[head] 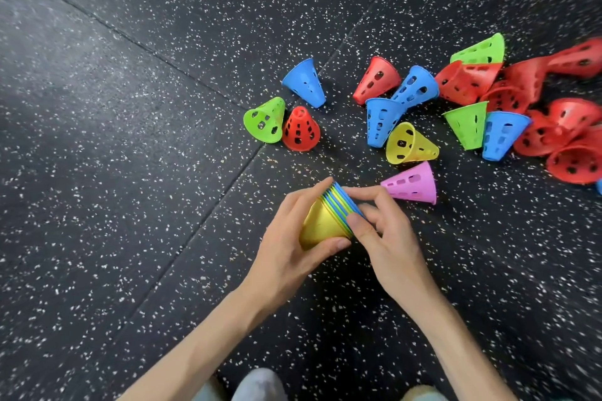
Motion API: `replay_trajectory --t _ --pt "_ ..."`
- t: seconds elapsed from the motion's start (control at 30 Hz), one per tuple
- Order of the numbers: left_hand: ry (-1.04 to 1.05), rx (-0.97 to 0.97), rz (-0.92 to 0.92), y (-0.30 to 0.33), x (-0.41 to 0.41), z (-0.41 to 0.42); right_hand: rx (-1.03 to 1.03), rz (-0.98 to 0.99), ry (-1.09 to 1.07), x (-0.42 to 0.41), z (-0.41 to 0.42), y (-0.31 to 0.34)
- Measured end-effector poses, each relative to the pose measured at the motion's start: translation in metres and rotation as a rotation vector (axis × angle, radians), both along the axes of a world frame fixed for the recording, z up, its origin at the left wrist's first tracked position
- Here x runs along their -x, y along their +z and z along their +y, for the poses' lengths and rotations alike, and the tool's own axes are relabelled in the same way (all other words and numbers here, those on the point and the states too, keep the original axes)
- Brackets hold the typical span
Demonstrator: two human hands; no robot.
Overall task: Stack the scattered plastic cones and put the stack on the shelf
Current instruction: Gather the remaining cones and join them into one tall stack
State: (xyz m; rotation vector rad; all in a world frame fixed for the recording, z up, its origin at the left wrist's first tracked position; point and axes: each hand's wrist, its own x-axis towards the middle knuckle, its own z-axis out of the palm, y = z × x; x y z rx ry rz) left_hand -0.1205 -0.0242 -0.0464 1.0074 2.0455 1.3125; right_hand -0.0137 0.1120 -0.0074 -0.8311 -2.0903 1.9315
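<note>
Holding the nested stack of cones point(329, 221) above the speckled black rubber floor point(130, 172), I have my left hand point(286, 247) wrapped around its yellow outer cone, thumb underneath and fingers over the top. My right hand point(381, 231) pinches the stack's blue and green rims between thumb and forefinger. The stack lies tilted on its side between both hands, wide end pointing away from me.

Just beyond my right fingertips a pink cone point(412, 184) lies on its side. Past it a yellow cone point(410, 145) rests against a blue cone point(381, 122). Further left, a green cone point(265, 120) and a red cone point(299, 130) touch each other, with another blue cone point(306, 83) near them. To the right, a heap of red cones point(553, 127) mixes with green and blue ones.
</note>
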Motion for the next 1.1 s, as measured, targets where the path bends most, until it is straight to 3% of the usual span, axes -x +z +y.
replay_trajectory --t 0.3,0.47,0.57,0.83,0.97,1.1 --pt "-0.005 0.032 -0.083 -0.007 0.006 0.026 -0.041 -0.022 0.001 0.002 0.028 0.000" --pt "0.055 0.079 -0.130 -0.018 0.010 0.043 -0.258 -0.031 -0.424 -0.006 0.054 -0.010" --pt "0.095 0.097 -0.158 -0.023 0.010 0.053 -0.373 -0.115 -0.545 -0.013 0.067 -0.018" --pt "0.058 0.127 -0.135 -0.031 0.001 0.069 -0.318 -0.268 -0.578 -0.012 0.074 -0.034" --pt "0.024 0.131 -0.110 -0.035 0.002 0.064 -0.324 -0.161 -0.615 -0.006 0.071 -0.031" --pt "-0.011 0.104 -0.093 -0.037 0.002 0.056 -0.263 -0.104 -0.458 0.001 0.062 -0.028"
